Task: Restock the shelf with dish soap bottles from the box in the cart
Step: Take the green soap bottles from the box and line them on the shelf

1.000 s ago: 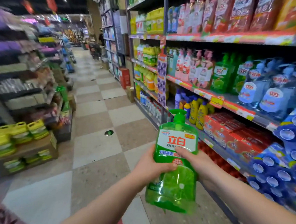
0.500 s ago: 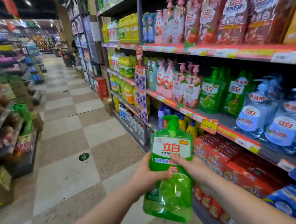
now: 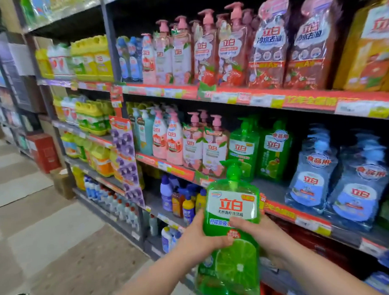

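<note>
You held the green soap bottle (image 3: 233,206) upright, left hand (image 3: 200,239) and right hand (image 3: 268,236) clamped round its middle, with the matching green bottles (image 3: 244,149) seemingly just above-right on the shelf (image 3: 274,191).

The label on the green bottle (image 3: 233,204) reads 立白 and 天然青柠洗洁精; the blue bottles (image 3: 312,181) read 食品用.

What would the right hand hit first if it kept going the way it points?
The right hand grips the green soap bottle, so that comes first. Pushing on with it, it would probably reach the small bottles on the lower shelf; depth is unclear.
</note>
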Motion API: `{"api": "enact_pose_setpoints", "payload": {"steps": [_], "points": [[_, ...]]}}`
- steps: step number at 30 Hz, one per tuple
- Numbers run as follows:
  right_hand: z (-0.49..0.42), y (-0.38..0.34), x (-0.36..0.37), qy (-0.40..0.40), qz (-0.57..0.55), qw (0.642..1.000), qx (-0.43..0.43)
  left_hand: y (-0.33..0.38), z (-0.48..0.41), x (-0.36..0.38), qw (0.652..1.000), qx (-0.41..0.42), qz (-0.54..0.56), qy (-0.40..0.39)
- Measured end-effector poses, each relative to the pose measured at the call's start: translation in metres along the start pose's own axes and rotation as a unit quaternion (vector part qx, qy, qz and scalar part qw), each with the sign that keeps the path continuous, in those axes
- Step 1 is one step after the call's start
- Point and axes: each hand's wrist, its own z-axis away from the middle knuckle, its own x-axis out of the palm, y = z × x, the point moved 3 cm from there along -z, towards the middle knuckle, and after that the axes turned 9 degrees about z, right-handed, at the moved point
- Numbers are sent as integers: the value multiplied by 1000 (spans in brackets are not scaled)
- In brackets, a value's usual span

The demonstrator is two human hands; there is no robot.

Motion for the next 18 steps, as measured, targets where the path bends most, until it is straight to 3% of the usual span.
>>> {"api": "enact_pose_setpoints", "payload": {"steps": [9,18], "points": [[-44,-9,-18,206,-5,978,18,2,-108,7,988,18,11,-154],[-103,-9,-71,279,5,960,7,7,-195,46,979,27,-22,-203]]}}
